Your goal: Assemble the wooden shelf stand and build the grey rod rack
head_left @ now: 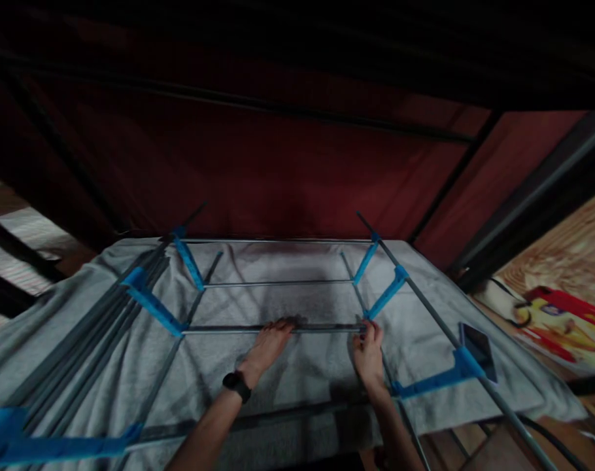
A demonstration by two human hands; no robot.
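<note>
While the left hand (271, 340) lies flat on the metal rod (238, 329) to keep it still, the right hand (369, 347) pinches its end at the blue clip (386, 294), over the grey blanket (307, 366).

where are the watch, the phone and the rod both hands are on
watch (237, 384), head view, on its black face at the left wrist
phone (478, 348), head view, middle of its dark screen
rod (322, 328), head view, bare stretch between the two hands
</note>
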